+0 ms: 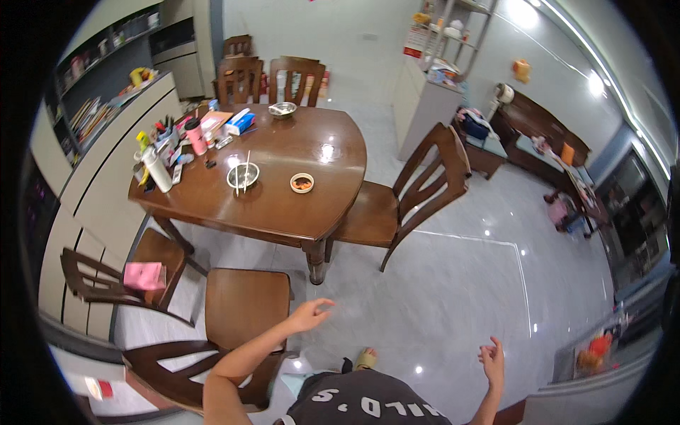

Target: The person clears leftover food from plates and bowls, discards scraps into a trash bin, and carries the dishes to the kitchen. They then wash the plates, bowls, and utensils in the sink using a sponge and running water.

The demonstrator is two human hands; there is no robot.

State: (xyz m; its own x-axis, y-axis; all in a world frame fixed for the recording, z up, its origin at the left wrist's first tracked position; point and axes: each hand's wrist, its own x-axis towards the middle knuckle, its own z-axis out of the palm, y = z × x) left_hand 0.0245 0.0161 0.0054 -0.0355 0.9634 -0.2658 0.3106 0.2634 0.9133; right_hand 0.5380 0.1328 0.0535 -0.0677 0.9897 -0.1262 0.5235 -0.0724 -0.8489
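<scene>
My left hand [311, 314] hangs in the air beside the seat of a wooden chair [247, 305], fingers apart and nothing in them. Well off to the right, my right hand [492, 361] is raised over the tiled floor, empty, with its fingers loosely bent. Before me stands a glossy brown wooden table [297, 138]. On it are a metal bowl [243, 176] with chopsticks [247, 170] laid across, a small white dish [302, 183] holding dark sauce and orange pieces, and a farther metal bowl [282, 110].
A wooden chair [372, 212] stands at the table's right side. Another chair [159, 255] at left carries a pink packet [144, 276]. A white bottle [156, 170], a pink tumbler [196, 137] and a tissue pack [241, 122] crowd the table's left end. A wooden bench [547, 127] lines the right wall.
</scene>
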